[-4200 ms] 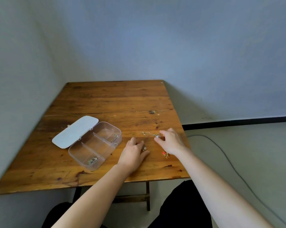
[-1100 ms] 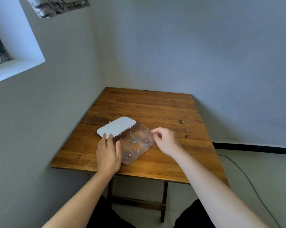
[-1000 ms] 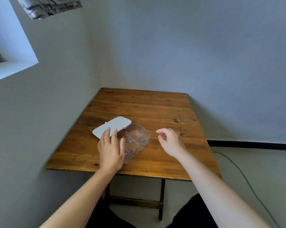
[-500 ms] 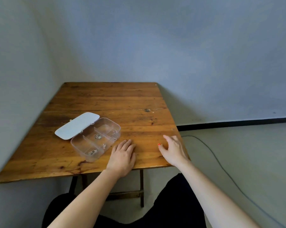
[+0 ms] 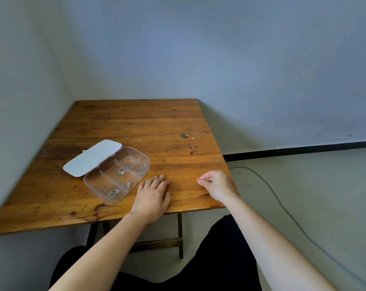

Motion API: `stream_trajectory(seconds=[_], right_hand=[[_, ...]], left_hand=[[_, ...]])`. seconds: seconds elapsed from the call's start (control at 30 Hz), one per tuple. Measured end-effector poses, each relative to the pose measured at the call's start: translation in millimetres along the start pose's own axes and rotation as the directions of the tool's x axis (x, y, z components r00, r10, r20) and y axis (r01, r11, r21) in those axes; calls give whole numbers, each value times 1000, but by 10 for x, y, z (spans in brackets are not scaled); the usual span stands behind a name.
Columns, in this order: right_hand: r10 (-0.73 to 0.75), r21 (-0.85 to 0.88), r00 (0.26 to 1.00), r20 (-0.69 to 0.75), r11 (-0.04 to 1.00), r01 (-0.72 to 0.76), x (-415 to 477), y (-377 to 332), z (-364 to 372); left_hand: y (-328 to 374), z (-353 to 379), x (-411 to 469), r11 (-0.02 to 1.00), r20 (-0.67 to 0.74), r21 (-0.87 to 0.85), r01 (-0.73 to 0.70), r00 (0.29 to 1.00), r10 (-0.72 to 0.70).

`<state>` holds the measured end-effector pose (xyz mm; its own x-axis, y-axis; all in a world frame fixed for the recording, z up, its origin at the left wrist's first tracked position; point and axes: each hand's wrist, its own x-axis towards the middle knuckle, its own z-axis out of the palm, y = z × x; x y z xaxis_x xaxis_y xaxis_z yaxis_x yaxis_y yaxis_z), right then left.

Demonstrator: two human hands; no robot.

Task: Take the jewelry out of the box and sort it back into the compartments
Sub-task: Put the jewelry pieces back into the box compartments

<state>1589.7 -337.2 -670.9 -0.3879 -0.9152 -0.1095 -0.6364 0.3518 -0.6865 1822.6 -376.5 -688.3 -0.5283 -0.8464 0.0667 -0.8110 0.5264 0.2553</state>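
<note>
Right hand [image 5: 217,184]: thumb and forefinger pinched on a small red-orange piece of jewelry [image 5: 198,179], the other fingers curled in, held low over the wooden table [image 5: 135,120] near its right edge, well apart from the box. Left hand [image 5: 151,198]: flat, palm down on the table, fingers pressed together, fingertips just beside the near right corner of the box, holding nothing. Step in hand, as judged: carrying the pinched piece to a compartment; best done with the pinch kept firm through the crossing, the piece lowered inside the dividers before release, the left hand free to steady the light box. Clear plastic box [image 5: 116,175]: open, its white lid [image 5: 92,157] laid back flat on the far left side; divided into several compartments. Contents: small silvery pieces in the nearest compartment [image 5: 112,193], another cluster mid-box [image 5: 119,171], a thin hooked piece at the right end [image 5: 141,166]; the far middle compartment appears bare. No other loose jewelry is discernible on the table.
</note>
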Motion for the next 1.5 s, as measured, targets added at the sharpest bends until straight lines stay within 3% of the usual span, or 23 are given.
stream_trajectory(seconds=[0.2,0.37,0.57,0.67,0.83,1.03,1.23,1.5], right_hand=[[-63,139,992,-113,987,78,230,-77,-105],[-88,230,979,-182,965,129,598,-303,-278],[-36,457,973,-227,879,139,1189,-572,-461],[-57,386,966,-251,910,154,1524,-639,-440],[-167,92,972,-165,979,184,2089,-779,-204],[-187,96,969,-163,974,204,2568,-1053,52],[-112,-50,986,-123,993,106,2541,-593,346],[-57,84,996,-63,995,63,2269,-537,291]], left_hand=[[27,-122,205,996,-17,86,0,1000,1],[52,-98,545,999,-37,26,-22,999,23],[8,13,1072,1000,-33,-22,-16,999,15],[-57,46,1308,999,-35,-40,18,999,-20],[-120,143,1441,999,-93,-10,36,995,-36],[-149,193,1436,999,-144,-28,24,989,-28],[-131,192,1439,999,-151,-19,36,988,-39],[-96,144,1423,999,-130,5,49,990,-48]])
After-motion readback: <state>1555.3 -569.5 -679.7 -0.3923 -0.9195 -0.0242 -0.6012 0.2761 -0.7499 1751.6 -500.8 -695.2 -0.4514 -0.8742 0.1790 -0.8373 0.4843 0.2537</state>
